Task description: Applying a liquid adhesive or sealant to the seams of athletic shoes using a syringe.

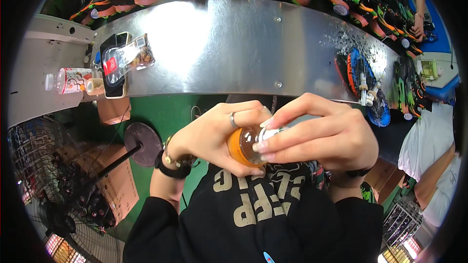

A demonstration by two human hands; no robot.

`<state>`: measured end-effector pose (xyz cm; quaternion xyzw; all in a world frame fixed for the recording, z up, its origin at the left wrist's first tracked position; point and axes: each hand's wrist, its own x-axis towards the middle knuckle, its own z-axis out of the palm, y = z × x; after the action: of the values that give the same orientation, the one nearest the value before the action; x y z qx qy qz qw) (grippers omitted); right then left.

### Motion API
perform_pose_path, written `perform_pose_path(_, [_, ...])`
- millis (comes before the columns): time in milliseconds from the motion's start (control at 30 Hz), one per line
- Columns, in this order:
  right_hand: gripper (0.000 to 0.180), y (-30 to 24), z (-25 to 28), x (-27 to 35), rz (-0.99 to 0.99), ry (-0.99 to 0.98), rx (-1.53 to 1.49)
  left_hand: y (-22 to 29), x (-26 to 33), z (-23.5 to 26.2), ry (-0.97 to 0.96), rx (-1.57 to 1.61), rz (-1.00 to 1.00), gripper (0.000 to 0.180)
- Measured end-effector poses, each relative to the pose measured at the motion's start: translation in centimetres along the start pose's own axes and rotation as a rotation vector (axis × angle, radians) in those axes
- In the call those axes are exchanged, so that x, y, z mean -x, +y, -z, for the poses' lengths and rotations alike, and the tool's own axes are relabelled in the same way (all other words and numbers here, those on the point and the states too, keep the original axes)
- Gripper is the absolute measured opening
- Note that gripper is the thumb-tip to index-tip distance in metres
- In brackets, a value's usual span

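L hand point(219, 131) curled round an orange see-through bottle point(238, 148), smooth metal ring point(232, 119) on one finger; R hand point(331, 136) pinching its white cap point(273, 135) w/ fingertips, green print there too small to read; bottle's in front of the black shirt point(209, 229), just off the near edge of the shiny, flat steel table point(234, 53); shirt has big blocky beige letters; table's L end: crinkly clear pack point(139, 54) w/ red label; nearby, clear plastic bottle point(74, 81) on its side, red-&-white patterned label; R end: blue-soled shoe point(368, 80).
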<state>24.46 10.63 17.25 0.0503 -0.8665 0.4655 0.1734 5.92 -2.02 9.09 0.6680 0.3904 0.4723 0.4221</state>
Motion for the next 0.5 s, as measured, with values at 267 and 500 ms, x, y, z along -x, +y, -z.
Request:
perform_pose_path(267, [0.016, 1.6, 1.7, -1.3, 0.106, -0.127, -0.162, -2.7, 0.9, -2.7, -0.198, 0.919, 0.21, 0.081])
perform_pose_path(500, [0.029, 2.8, 2.2, -1.0, 0.141, -0.164, -0.196, -4.8, 2.5, -5.9, -0.087, 1.469, 0.265, 0.086])
